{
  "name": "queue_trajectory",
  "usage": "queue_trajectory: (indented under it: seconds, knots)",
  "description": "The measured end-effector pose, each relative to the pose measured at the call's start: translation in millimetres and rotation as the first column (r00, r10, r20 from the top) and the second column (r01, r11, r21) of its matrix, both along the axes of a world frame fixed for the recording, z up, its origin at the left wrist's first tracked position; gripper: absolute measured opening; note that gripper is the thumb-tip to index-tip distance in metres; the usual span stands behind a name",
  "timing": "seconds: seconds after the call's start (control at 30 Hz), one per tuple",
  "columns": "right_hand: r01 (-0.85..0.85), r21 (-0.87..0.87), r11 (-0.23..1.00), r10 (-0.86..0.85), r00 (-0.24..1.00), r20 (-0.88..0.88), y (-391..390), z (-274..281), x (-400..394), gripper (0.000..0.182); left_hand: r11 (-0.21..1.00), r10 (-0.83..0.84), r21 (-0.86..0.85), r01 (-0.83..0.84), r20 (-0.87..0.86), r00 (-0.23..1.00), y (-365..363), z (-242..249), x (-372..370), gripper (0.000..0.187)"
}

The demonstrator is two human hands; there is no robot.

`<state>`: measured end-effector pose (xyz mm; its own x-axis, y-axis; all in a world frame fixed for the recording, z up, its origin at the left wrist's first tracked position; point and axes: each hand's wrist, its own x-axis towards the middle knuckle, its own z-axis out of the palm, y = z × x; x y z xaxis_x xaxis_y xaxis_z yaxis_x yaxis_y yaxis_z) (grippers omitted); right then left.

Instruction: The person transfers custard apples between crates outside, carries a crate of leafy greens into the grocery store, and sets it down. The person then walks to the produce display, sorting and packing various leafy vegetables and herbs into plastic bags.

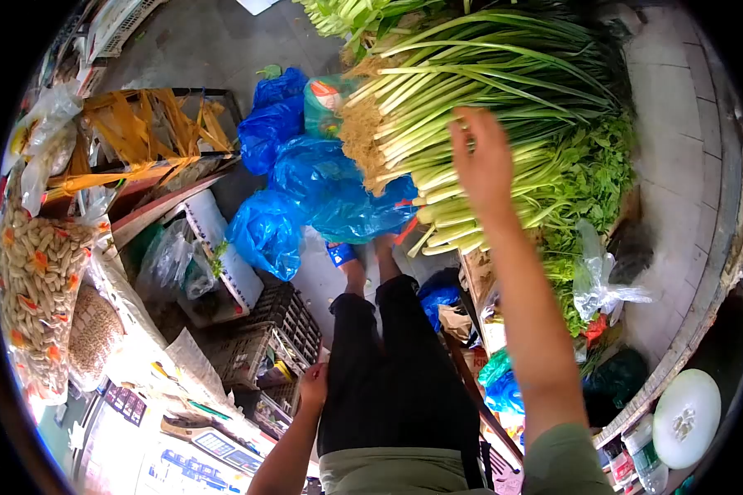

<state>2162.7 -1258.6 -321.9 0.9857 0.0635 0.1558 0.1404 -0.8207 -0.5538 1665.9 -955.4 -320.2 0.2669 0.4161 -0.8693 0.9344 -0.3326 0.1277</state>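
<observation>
My right hand [480,157] reaches out over a thick pile of green onions [495,74], their brown roots [362,136] pointing left. Its thumb and bent fingers are apart, with nothing visible between them. Below that hand lie pale-stalked leafy greens that look like celery [462,223], leaves to the right. My left hand [314,385] hangs low beside my dark trouser leg, next to a black crate [285,318]. Its fingers are curled in, and no object shows in them. Blue plastic bags [322,186] bulge against the left side of the pile.
Bagged peanuts [37,280] and a scale [215,450] stand on the left. A white foam box [223,247] sits beside the crates. To the right are a clear plastic bag [598,276] on the greens, a cut white melon [687,418] and tiled floor [673,148].
</observation>
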Motion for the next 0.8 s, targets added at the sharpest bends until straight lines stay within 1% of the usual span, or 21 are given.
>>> queue_trajectory:
  seconds: [0.03, 0.07, 0.1, 0.13, 0.17, 0.2, 0.23, 0.27, 0.3, 0.4, 0.47, 0.5, 0.57, 0.63, 0.67, 0.7, 0.77, 0.8]
  knots:
    - [0.107, -0.099, 0.989, -0.104, 0.994, 0.034, 10.9, -10.8, -35.0, 0.019, 1.000, -0.004, -0.017, 0.004, 0.010, 1.000, 1.3, 2.0, 1.3, 0.037]
    - [0.136, 0.095, 0.986, -0.123, 0.984, -0.126, 24.0, -3.2, -68.3, 0.017, 0.999, -0.010, -0.035, 0.010, 0.023, 1.000, 1.9, 1.5, 5.8, 0.036]
    - [0.106, 0.330, 0.938, -0.034, 0.976, -0.216, 29.8, -4.5, -101.2, 0.017, 0.999, -0.017, -0.047, 0.018, 0.030, 0.999, 3.7, -1.6, 4.2, 0.036]
    - [0.130, 0.337, 0.932, -0.032, 0.959, -0.282, 43.4, 4.2, -130.9, 0.016, 0.998, 0.037, -0.059, -0.035, 0.027, 0.999, 6.5, -4.7, 0.7, 0.035]
    - [0.166, 0.381, 0.910, 0.004, 0.913, -0.408, 54.4, 21.8, -155.9, 0.014, 0.994, 0.090, -0.067, -0.089, 0.025, 0.996, 8.2, -7.3, 0.3, 0.033]
    - [0.070, 0.351, 0.934, 0.069, 0.927, -0.367, 60.4, 18.6, -183.1, 0.013, 0.997, 0.058, -0.046, -0.057, 0.027, 0.998, 7.1, -1.7, 11.5, 0.030]
    - [0.056, 0.397, 0.916, 0.103, 0.924, -0.368, 65.1, 27.8, -204.8, 0.015, 0.998, 0.047, -0.047, -0.045, 0.033, 0.998, 11.8, -6.1, 9.2, 0.030]
    - [0.056, 0.412, 0.909, 0.127, 0.906, -0.404, 66.4, 26.8, -228.9, 0.016, 0.998, -0.006, -0.055, 0.010, 0.069, 0.998, 19.8, -16.5, 1.1, 0.031]
    - [0.066, 0.413, 0.908, 0.113, 0.912, -0.394, 65.9, 29.8, -246.0, 0.016, 0.996, -0.062, -0.063, 0.069, 0.109, 0.992, 26.8, -23.2, -1.2, 0.032]
    - [0.120, 0.355, 0.927, 0.024, 0.926, -0.377, 48.7, 41.3, -283.2, 0.016, 0.990, -0.091, -0.097, 0.106, 0.146, 0.985, 30.6, -12.8, 30.9, 0.029]
    - [0.383, 0.300, 0.874, -0.209, 0.852, -0.480, 27.8, 50.6, -305.5, 0.015, 0.976, -0.166, -0.108, 0.187, 0.179, 0.970, 36.3, -11.5, 47.0, 0.028]
    - [0.473, 0.291, 0.832, -0.299, 0.823, -0.482, 15.9, 53.4, -315.8, 0.016, 0.964, -0.214, -0.112, 0.241, 0.210, 0.954, 37.3, -11.4, 55.1, 0.028]
    - [0.567, 0.205, 0.798, -0.412, 0.762, -0.500, -13.1, 58.0, -336.3, 0.016, 0.959, -0.237, -0.103, 0.262, 0.211, 0.948, 38.5, -13.3, 63.5, 0.028]
    - [0.688, 0.191, 0.700, -0.525, 0.678, -0.515, -32.5, 60.7, -359.4, 0.018, 0.940, -0.237, -0.188, 0.284, 0.239, 0.942, 40.9, -14.7, 69.9, 0.027]
    - [0.723, 0.212, 0.658, -0.551, 0.653, -0.520, -40.0, 60.4, -370.4, 0.020, 0.918, -0.328, -0.157, 0.365, 0.220, 0.919, 35.0, -2.2, 80.3, 0.026]
    - [0.730, 0.217, 0.648, -0.559, 0.650, -0.516, -43.6, 58.5, -381.2, 0.020, 0.913, -0.340, -0.154, 0.378, 0.226, 0.913, 35.2, -2.0, 80.1, 0.026]
    - [0.821, 0.245, 0.515, -0.643, 0.560, -0.522, -46.8, 54.0, -399.9, 0.022, 0.893, -0.393, -0.143, 0.427, 0.218, 0.894, 34.6, 0.0, 81.4, 0.026]
    - [0.842, 0.265, 0.470, -0.642, 0.532, -0.552, -46.8, 50.9, -408.6, 0.026, 0.887, -0.405, -0.142, 0.439, 0.215, 0.888, 34.8, 0.4, 80.8, 0.026]
